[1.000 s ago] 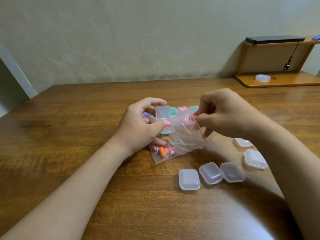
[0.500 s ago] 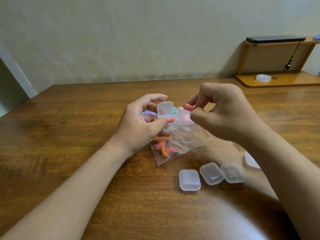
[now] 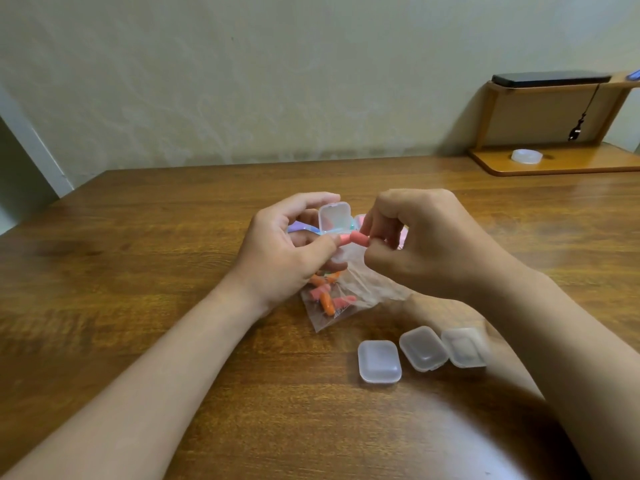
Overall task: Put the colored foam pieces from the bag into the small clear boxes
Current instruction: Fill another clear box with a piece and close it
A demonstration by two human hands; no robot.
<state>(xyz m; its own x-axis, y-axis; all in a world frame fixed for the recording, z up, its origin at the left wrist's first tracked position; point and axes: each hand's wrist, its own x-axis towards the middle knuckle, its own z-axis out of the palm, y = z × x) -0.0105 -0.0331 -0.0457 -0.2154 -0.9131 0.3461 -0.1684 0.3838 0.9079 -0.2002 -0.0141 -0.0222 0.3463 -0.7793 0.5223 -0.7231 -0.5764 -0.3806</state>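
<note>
My left hand (image 3: 282,249) holds a small clear box (image 3: 334,218) with its lid standing up, above the table's middle. My right hand (image 3: 420,244) pinches a pink foam piece (image 3: 353,238) right at the box's front edge, beside my left thumb. Under both hands lies the clear plastic bag (image 3: 349,289) with several orange and pink foam pieces (image 3: 327,299) in its near corner. Three closed clear boxes (image 3: 379,362) (image 3: 423,348) (image 3: 464,347) sit in a row on the table to the near right.
Behind my hands some boxes with coloured contents (image 3: 303,227) are partly hidden. A wooden shelf (image 3: 554,164) stands at the far right with a white round lid (image 3: 526,156) on its base and a dark flat device (image 3: 550,79) on top. The wall runs along the table's far edge.
My right hand came out of the bag with a pink foam piece, lifted it, then brought it left and down to the open box held by my left hand.
</note>
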